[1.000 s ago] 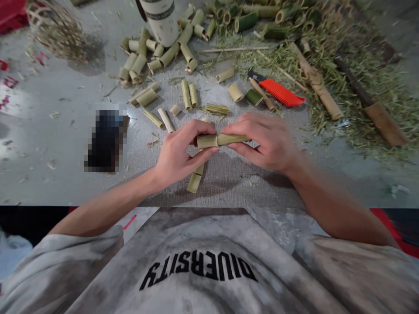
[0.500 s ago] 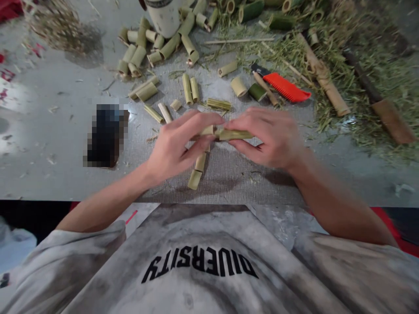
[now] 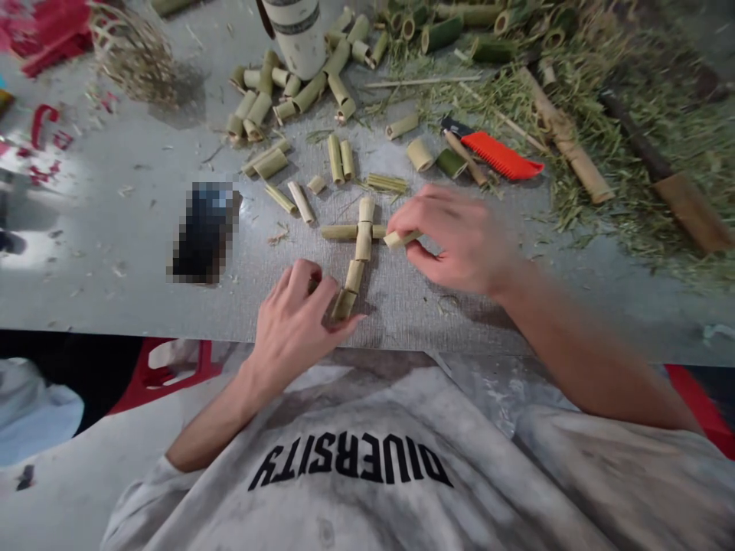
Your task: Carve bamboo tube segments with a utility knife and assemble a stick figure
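Observation:
A jointed row of short bamboo pieces (image 3: 364,242) lies on the table before me, crossed near its upper end by a thinner bamboo stick (image 3: 338,232). My left hand (image 3: 295,310) is at the lower end of the row, fingers curled and thumb stretched below, with the bottom bamboo piece (image 3: 344,304) between them. In a pinch, my right hand (image 3: 453,237) holds a split bamboo piece (image 3: 396,239) at the right end of the crossing stick. Whether the held piece is joined to that stick, I cannot tell.
Several cut bamboo pieces (image 3: 335,158) lie beyond my hands. A white cup (image 3: 299,42) stands behind them. Toward the right are an orange-handled tool (image 3: 499,155), a wooden-handled blade (image 3: 689,210) and a heap of shavings (image 3: 620,176). A blurred-out dark object (image 3: 204,233) lies left.
My left hand has left the crossing and moved down and left to the row's lower end. My right hand stays near the crossing stick's right end. The view has shifted slightly left.

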The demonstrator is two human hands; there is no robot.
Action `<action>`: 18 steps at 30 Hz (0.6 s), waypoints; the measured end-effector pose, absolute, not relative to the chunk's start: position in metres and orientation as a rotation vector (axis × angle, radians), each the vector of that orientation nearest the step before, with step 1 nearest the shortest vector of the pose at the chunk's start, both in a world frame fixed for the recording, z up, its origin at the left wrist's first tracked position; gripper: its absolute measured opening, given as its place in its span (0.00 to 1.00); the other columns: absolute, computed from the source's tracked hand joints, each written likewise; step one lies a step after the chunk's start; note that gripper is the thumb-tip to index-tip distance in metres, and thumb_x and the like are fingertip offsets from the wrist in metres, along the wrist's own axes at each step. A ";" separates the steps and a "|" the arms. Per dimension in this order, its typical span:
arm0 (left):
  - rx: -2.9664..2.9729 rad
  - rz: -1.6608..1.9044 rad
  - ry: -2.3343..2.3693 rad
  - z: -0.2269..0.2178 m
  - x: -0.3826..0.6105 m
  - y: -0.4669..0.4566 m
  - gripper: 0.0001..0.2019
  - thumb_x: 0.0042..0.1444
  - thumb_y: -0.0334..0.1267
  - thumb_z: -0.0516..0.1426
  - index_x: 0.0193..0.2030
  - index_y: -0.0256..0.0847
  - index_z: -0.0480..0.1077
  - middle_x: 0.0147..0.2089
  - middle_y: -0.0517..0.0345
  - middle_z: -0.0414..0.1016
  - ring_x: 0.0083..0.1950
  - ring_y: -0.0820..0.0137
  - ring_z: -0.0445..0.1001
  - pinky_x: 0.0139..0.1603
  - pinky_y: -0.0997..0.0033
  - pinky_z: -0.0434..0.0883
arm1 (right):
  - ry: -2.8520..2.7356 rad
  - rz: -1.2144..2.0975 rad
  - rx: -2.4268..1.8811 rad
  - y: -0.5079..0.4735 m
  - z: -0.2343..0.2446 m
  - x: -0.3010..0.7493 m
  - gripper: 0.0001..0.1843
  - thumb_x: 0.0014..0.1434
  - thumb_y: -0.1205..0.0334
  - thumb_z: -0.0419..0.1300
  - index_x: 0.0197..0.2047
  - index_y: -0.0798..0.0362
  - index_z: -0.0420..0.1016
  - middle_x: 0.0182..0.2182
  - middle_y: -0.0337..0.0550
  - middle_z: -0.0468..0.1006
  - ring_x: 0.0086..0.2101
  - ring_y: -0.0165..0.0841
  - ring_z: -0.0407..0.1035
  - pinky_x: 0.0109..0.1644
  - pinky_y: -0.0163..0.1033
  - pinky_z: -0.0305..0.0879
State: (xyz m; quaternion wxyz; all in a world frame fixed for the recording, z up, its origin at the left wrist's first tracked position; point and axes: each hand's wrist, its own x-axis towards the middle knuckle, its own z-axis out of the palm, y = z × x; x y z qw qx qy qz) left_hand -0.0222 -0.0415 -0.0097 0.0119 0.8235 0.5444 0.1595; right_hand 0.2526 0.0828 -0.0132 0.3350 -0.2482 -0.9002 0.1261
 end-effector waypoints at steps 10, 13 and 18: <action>2.475 0.453 1.648 -0.014 -0.043 -0.044 0.11 0.74 0.44 0.62 0.40 0.41 0.76 0.47 0.50 0.78 0.42 0.63 0.78 0.37 0.63 0.75 | -2.385 0.312 -0.510 0.081 -0.023 0.242 0.20 0.73 0.69 0.58 0.63 0.42 0.75 0.43 0.37 0.85 0.46 0.38 0.77 0.54 0.47 0.75; 2.405 0.686 1.477 -0.013 -0.054 -0.044 0.09 0.75 0.42 0.62 0.43 0.40 0.77 0.47 0.49 0.76 0.43 0.65 0.78 0.40 0.66 0.76 | -2.391 0.265 -0.483 0.079 -0.022 0.240 0.19 0.77 0.68 0.56 0.67 0.44 0.72 0.47 0.40 0.86 0.48 0.38 0.78 0.54 0.47 0.75; 2.346 0.990 1.322 -0.015 -0.060 -0.043 0.13 0.74 0.50 0.64 0.51 0.42 0.81 0.44 0.49 0.75 0.40 0.66 0.75 0.37 0.66 0.75 | -2.388 0.324 -0.521 0.079 -0.026 0.238 0.16 0.79 0.67 0.54 0.64 0.44 0.72 0.50 0.43 0.85 0.50 0.39 0.79 0.59 0.52 0.76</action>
